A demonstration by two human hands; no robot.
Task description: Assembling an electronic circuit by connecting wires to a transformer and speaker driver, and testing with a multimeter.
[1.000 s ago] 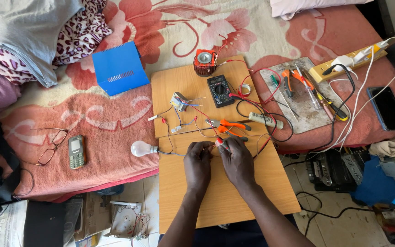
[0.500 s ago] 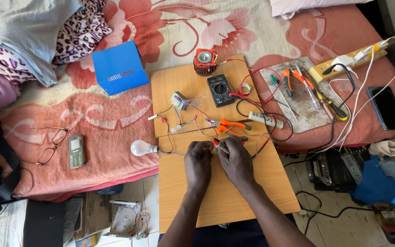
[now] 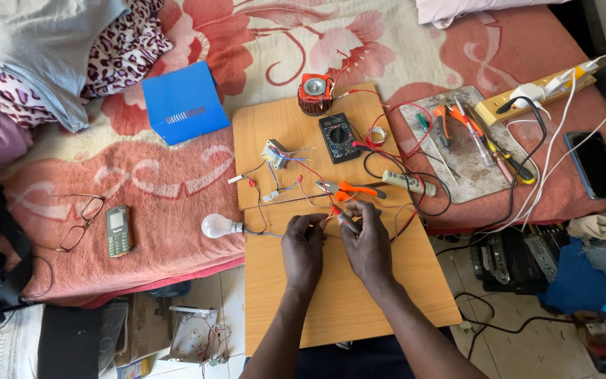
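Head view | left hand (image 3: 303,245) pinches red wire (image 3: 320,223) | right hand (image 3: 366,242) grips probe (image 3: 347,222), slanting up-left

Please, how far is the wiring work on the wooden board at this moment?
Laid out: the bulb, small transformer and multimeter sit on the board, wires strung between them. In hand: the left hand and right hand pinch wire ends together. Left: the bulb is unlit; the pliers lie unused.

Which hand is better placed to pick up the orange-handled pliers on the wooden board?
Probably the right hand: the orange-handled pliers lie just beyond its fingers, while the left hand is farther away. Both hands pinch thin wires.
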